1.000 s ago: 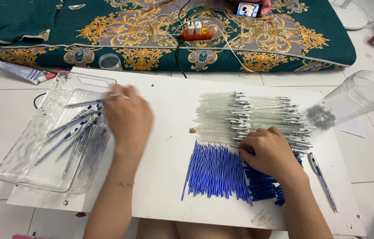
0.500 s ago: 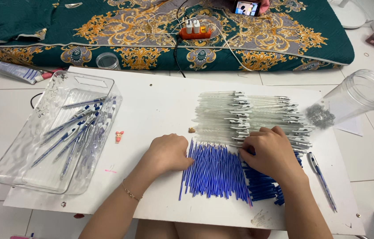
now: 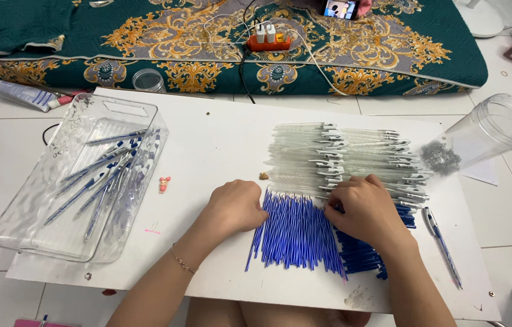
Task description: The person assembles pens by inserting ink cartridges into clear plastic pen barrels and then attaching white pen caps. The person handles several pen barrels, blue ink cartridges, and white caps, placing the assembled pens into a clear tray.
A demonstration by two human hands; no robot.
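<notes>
Two hands rest low in the centre of the frame on a white surface (image 3: 219,139): the left hand (image 3: 235,206) is curled loosely, its fingers bent against the left edge of a pile of blue refills (image 3: 295,236), while the right hand (image 3: 368,212) lies palm down on the same pile, fingers pressed together and touching the lower row of clear pen barrels (image 3: 341,157) stacked just above. At left, a clear tray (image 3: 7,233) holds several assembled blue pens (image 3: 95,178); one more pen (image 3: 441,242) lies at lower right, and a clear jar (image 3: 492,130) lies tipped at upper right.
</notes>
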